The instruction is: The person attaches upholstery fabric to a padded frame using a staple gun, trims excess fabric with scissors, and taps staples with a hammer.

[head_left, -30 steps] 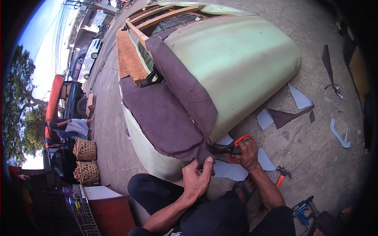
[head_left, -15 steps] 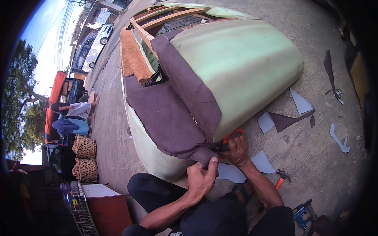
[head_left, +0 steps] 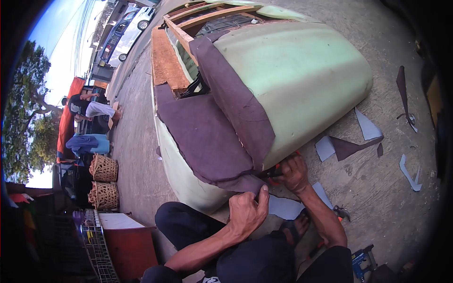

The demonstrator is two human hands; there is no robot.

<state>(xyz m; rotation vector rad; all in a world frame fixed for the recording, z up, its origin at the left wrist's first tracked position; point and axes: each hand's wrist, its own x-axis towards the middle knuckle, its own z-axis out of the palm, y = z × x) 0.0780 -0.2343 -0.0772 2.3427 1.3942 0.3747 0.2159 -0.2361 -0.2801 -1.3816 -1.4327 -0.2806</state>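
Purplish-brown upholstery fabric [head_left: 207, 134] covers part of a green foam-padded furniture frame [head_left: 302, 80], and a strip of it runs up the side. At the fabric's lower corner, my left hand [head_left: 247, 212] pinches the edge between thumb and fingers. My right hand [head_left: 293, 174] is closed around orange-handled scissors [head_left: 276, 170], right by that same corner. The blades are partly hidden by the fabric and hand, so how far apart they are does not show. Bare wooden slats [head_left: 219, 18] form the frame's far end.
Fabric offcuts [head_left: 349, 147] lie on the concrete to the right. A hammer [head_left: 340, 214] and a blue staple gun [head_left: 362, 262] rest near my right leg. Woven baskets [head_left: 104, 168], a person [head_left: 87, 106] and a parked vehicle [head_left: 127, 35] are off to the left.
The view has shifted slightly, so the furniture appears farther right. Both hands remain at the fabric's corner, and the held flap now looks flatter and more stretched out.
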